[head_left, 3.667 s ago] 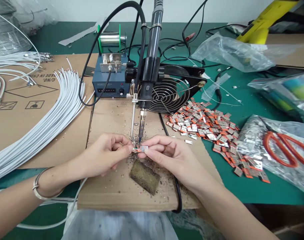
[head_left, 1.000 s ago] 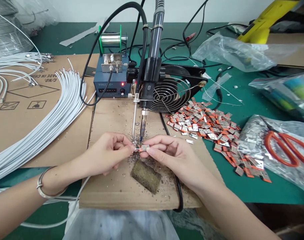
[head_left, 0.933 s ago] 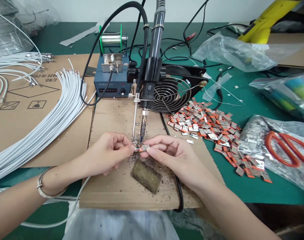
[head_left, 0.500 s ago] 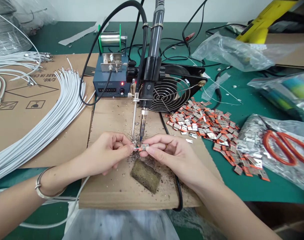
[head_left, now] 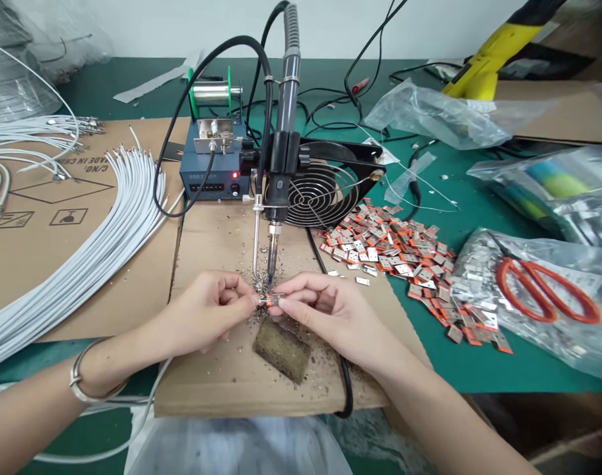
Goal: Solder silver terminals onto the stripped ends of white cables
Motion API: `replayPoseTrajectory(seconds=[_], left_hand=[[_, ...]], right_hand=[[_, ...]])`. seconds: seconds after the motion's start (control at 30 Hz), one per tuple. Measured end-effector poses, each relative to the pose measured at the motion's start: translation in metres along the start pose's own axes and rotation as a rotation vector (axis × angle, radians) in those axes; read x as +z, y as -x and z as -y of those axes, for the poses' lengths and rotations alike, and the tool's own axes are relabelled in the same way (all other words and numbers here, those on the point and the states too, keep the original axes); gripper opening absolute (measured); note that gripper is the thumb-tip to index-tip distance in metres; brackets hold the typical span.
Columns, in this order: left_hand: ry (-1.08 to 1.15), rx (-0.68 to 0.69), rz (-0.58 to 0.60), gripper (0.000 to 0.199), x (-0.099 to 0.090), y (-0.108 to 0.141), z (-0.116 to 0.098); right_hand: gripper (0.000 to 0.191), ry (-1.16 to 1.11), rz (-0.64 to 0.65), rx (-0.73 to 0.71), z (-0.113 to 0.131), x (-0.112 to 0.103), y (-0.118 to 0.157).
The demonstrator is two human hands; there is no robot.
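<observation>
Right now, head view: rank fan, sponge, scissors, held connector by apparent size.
1. fan
2. scissors, similar to the fan; the scissors look nearer, so that order is unsure
3. sponge
4. connector, smallest

Sponge (head_left: 280, 340) before soldering iron (head_left: 272, 245); cables (head_left: 93, 244) left, connector pile (head_left: 400, 247) right.

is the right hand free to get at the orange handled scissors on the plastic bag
Probably not yet: the right hand is pinching a small orange-and-metal connector under the soldering iron tip. The path to the orange-handled scissors itself looks unobstructed.

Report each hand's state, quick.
Left hand: pinched shut on the white cable's end.
Right hand: pinched shut on the small orange connector.
</observation>
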State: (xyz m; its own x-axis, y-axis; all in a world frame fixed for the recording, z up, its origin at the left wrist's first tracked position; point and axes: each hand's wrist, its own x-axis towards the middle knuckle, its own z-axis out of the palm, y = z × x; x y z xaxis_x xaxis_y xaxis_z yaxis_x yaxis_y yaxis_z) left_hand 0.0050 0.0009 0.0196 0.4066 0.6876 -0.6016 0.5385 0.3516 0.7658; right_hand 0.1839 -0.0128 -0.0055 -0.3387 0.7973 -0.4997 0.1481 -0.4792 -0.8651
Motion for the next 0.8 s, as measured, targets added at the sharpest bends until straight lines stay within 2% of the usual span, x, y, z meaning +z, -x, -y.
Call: replayPoseTrajectory(seconds=[0.17,0.23,0.4,0.67,0.8], left_hand=[[0.033,0.055,0.211,0.029,0.001,0.010,0.009],[0.080,0.040,0.251,0.030,0.005,0.018,0.010],[0.142,-0.007,0.297,0.029,0.021,0.039,0.008],[0.175,-0.021,0.337,0.032,0.037,0.062,0.004],[0.236,-0.015,0.338,0.036,0.049,0.068,0.014]], right_hand=[[0.051,0.148,0.052,-0.005,-0.002,-0.003,0.012],[0.052,0.184,0.076,-0.003,-0.003,-0.004,0.020],[0.054,0.141,0.135,0.015,-0.009,-0.002,0.044],[0.051,0.162,0.172,-0.078,-0.019,0.000,0.067],[0.049,0.205,0.205,-0.112,-0.024,0.001,0.078]])
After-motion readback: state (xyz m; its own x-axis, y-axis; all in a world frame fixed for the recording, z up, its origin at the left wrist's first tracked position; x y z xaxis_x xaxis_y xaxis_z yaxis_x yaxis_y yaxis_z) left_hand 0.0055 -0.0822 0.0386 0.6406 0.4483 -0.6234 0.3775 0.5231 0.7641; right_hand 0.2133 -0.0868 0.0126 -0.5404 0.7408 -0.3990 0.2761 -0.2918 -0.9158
